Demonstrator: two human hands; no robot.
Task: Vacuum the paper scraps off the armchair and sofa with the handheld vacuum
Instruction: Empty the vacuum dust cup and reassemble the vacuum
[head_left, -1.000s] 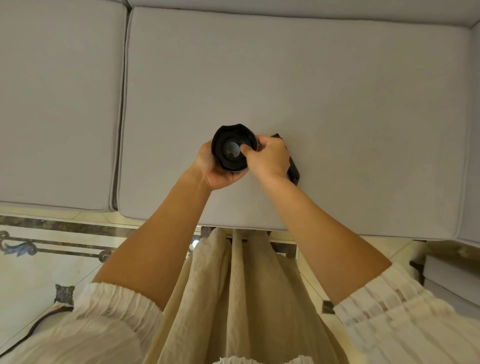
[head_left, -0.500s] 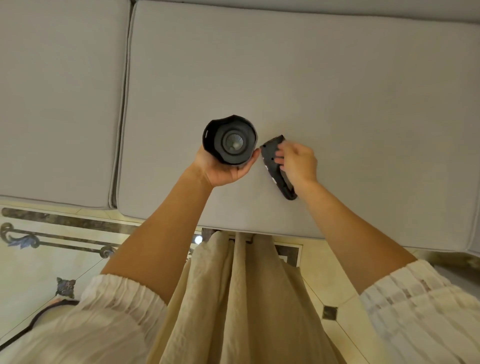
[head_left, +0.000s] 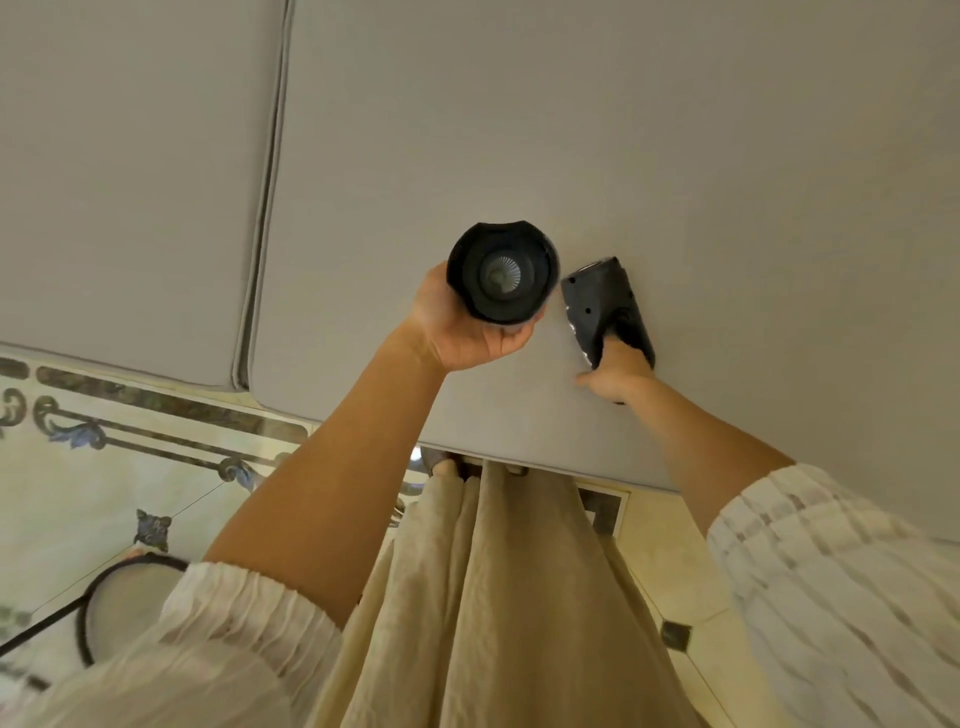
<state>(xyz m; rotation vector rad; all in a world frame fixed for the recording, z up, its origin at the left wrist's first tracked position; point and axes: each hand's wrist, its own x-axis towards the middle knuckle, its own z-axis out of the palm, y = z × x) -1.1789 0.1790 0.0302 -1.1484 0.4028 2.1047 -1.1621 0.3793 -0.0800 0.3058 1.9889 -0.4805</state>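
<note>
Over the grey sofa seat cushion (head_left: 675, 156), my left hand (head_left: 462, 332) grips the black round body of the handheld vacuum (head_left: 503, 273), its open end facing me with the pleated filter showing inside. My right hand (head_left: 615, 371) holds a separate black vacuum part (head_left: 605, 306), a tapered nozzle piece, low against the cushion just right of the body. The two pieces are apart. No paper scraps show on the cushions.
A second grey cushion (head_left: 130, 182) lies to the left, parted by a seam. Below the sofa edge is patterned tiled floor (head_left: 104, 467). A round dark-rimmed object with a cord (head_left: 119, 608) sits at lower left. My beige skirt hangs at the bottom centre.
My right hand left the open end of the vacuum body and picked up the black nozzle piece, moving it right and down. My left hand kept holding the body.
</note>
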